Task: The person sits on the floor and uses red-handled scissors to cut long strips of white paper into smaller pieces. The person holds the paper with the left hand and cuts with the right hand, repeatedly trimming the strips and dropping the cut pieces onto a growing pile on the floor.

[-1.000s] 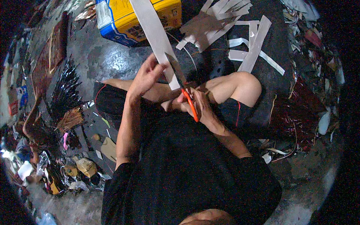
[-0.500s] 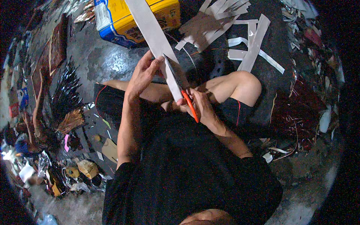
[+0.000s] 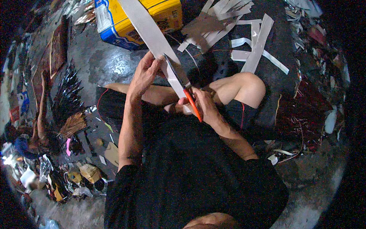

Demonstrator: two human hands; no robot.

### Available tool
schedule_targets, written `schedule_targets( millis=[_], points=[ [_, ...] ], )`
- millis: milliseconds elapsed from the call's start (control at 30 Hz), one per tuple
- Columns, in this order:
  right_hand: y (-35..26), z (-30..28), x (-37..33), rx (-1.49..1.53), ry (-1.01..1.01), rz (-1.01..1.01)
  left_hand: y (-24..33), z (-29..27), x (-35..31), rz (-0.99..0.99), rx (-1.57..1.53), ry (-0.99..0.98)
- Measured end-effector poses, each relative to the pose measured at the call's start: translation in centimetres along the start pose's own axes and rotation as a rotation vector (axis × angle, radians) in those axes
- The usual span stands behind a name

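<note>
A long pale grey strip (image 3: 146,28) of sheet material slants from the top of the picture down to my lap. My left hand (image 3: 145,70) pinches it at its left edge, thumb on top. In my right hand (image 3: 203,103) is a pair of scissors (image 3: 191,103) with orange handles. Their blades point up and left along the strip, which is slit lengthwise from its near end up to about my left thumb. The narrow left part runs down toward my right fingers. Whether the strip's material is paper or plastic I cannot tell.
Behind the strip stands a yellow and blue package (image 3: 167,15). Cut strips (image 3: 225,23) lie heaped at the back, and more strips (image 3: 261,45) cross each other beyond my right knee. Scraps (image 3: 89,171) litter the floor at left. Another person's arm (image 3: 41,107) shows at far left.
The strip's far end has swung slightly left. The scissors' blades sit a little differently along the slit, and my left hand has barely shifted.
</note>
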State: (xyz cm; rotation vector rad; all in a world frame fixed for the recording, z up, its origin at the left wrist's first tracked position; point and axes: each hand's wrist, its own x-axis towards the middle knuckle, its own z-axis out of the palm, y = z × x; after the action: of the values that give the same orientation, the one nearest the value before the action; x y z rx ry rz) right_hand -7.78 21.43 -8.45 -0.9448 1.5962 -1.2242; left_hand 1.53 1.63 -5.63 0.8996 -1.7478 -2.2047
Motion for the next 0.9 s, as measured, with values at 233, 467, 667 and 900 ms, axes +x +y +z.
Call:
schedule_targets(
  millis=[233, 467, 667, 900],
  points=[
    [0.3, 0.3, 1.8, 0.114, -0.044, 0.015, -1.8, 0.4, -0.8, 0.053, 0.087, -0.001],
    [0.3, 0.5, 1.6, 0.194, 0.028, -0.003, -0.3, 0.0, 0.6, 0.135, 0.055, 0.097],
    [-0.6, 0.2, 3.5, 0.194, 0.03, -0.044, -0.5, 1.5, -0.1, 0.072, 0.036, 0.096],
    [0.8, -0.7, 2.9, 0.026, -0.076, -0.002, 0.5, -1.3, 1.5, 0.072, -0.036, 0.095]
  ],
)
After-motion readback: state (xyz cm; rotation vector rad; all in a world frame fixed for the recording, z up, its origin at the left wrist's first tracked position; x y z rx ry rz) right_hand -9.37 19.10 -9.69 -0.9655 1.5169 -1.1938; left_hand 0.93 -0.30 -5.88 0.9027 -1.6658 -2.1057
